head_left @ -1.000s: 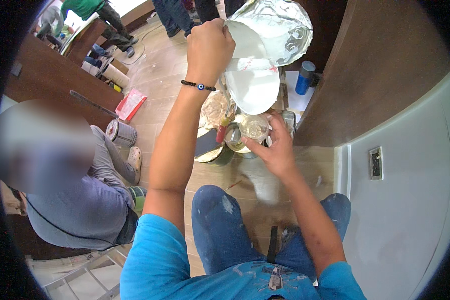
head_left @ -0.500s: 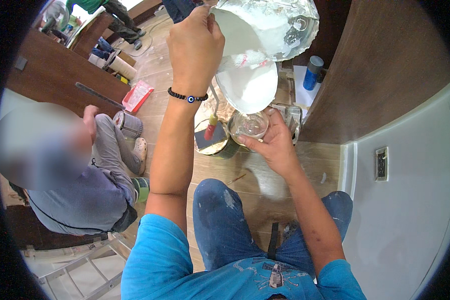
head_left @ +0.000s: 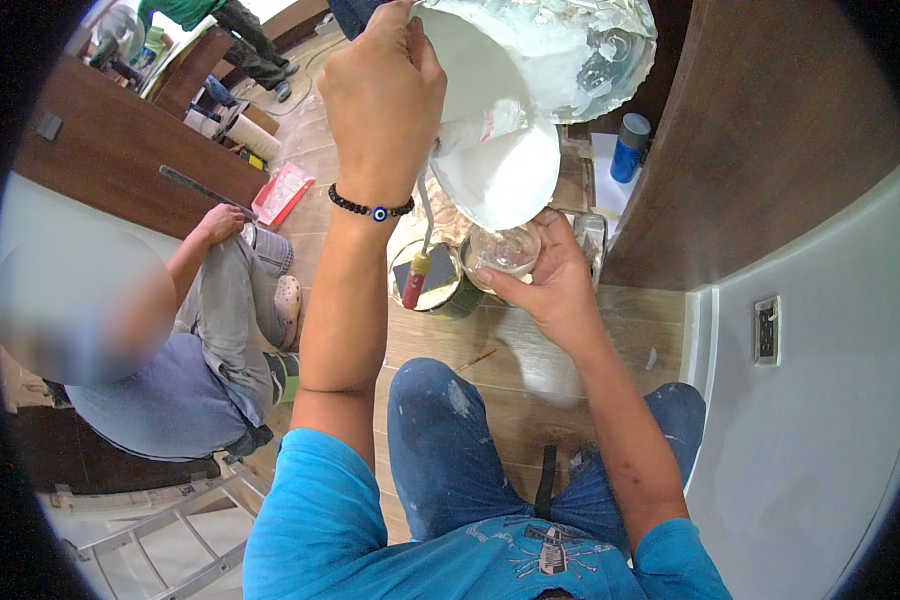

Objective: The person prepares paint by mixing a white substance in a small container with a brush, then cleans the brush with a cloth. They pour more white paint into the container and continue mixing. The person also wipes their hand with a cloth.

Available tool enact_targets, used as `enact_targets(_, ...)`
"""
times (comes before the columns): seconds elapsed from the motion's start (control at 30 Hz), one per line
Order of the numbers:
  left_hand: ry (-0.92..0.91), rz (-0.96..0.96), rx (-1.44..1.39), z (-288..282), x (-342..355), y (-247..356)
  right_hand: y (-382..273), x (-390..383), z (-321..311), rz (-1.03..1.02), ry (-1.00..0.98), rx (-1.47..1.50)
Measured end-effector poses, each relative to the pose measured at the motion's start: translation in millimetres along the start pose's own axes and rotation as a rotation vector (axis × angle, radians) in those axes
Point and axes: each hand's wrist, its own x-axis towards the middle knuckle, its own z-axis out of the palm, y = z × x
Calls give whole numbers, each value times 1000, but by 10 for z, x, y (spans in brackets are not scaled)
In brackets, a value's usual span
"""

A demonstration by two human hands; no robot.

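Note:
My left hand (head_left: pixel 380 110) is closed on the rim of a tilted container (head_left: pixel 480 70), coated white inside, with crumpled silvery material around it. A white oval section (head_left: pixel 500 175) hangs at its lower side. Directly below that, my right hand (head_left: pixel 555 285) grips a clear plastic cup (head_left: pixel 505 250) with fingers around its side. A tool with a bent metal rod and red-and-yellow handle (head_left: pixel 415 280) hangs below my left hand, over an open can (head_left: pixel 455 300) with a dark flat piece on top.
A co-worker (head_left: pixel 170 370) sits at left beside a red tray (head_left: pixel 280 195), cans and an aluminium ladder (head_left: pixel 185 530). Others work at the upper left (head_left: pixel 250 50). At right stand a brown wooden panel (head_left: pixel 730 120), a blue bottle (head_left: pixel 630 150) and a white wall with an outlet box (head_left: pixel 765 330).
My left hand has moved up and left with the container, whose upper part shifted right. My right hand with the cup moved slightly. The co-worker's hand has come into view at their knee.

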Motion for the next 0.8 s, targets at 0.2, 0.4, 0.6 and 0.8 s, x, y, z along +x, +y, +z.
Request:
enact_targets(0.2,40,7,-22,-129,61,97,-94,2,35,-63,-19,-44)
enact_targets(0.4,57,49,-34,-172,73,214,-237,-48,33,60,-29,-4)
enact_targets(0.6,90,69,-35,-147,57,197,-234,-61,-27,36,-44,-52)
enact_targets(0.8,115,51,-30,-183,53,244,-245,-50,-50,67,-48,38)
